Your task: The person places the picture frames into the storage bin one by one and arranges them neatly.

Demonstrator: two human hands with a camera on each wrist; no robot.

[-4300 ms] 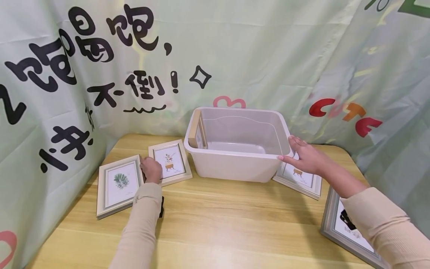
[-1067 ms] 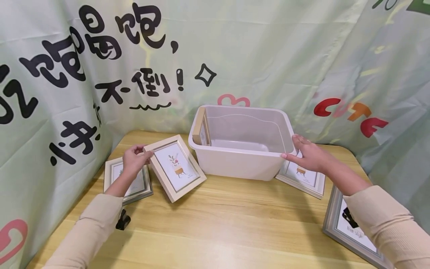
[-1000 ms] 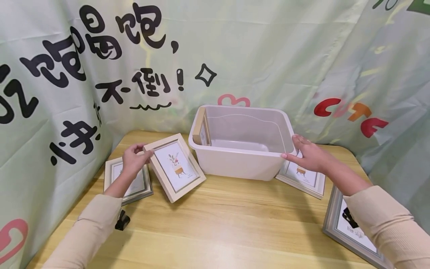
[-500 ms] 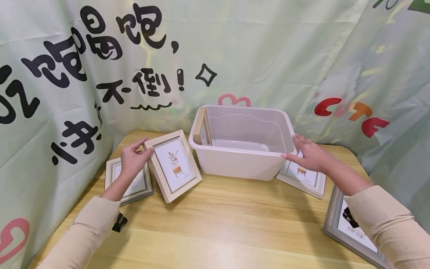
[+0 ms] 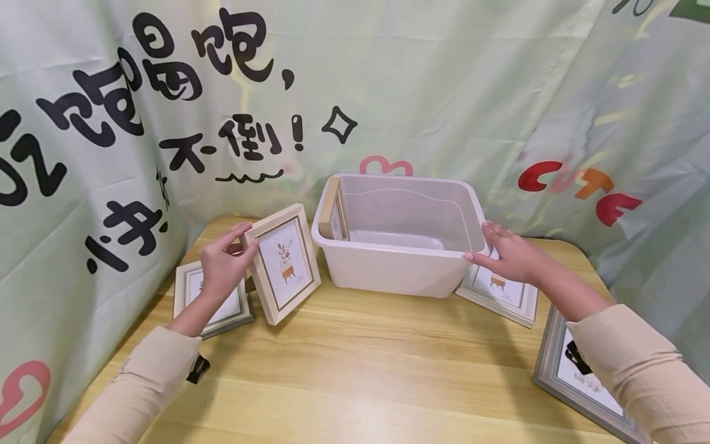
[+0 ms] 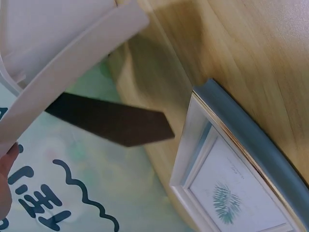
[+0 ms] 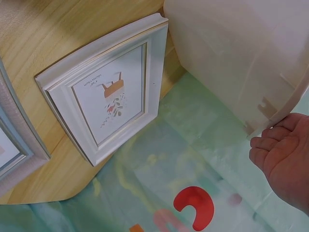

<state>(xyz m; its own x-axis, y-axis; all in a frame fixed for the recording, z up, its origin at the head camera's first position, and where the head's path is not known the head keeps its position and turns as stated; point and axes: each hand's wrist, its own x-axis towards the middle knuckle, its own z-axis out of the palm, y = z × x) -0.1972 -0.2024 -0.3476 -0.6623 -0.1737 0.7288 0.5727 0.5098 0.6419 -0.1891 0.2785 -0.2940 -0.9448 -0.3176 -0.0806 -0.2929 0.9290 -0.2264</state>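
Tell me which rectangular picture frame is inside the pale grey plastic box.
The wood-coloured rectangular frame standing on edge at the left end of the box. Four other frames are outside: three on the wooden table, one in the left grip.

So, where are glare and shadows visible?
Head view: glare on the table, low in the picture, and a soft shadow left of the right sleeve; left wrist view: shadow beside the held frame; right wrist view: shading between the white frame and the tub.

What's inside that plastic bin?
In the plastic bin, a light wood picture frame stands on edge by the left end. The bin's near wall hides the frame's lower part and some of the floor.
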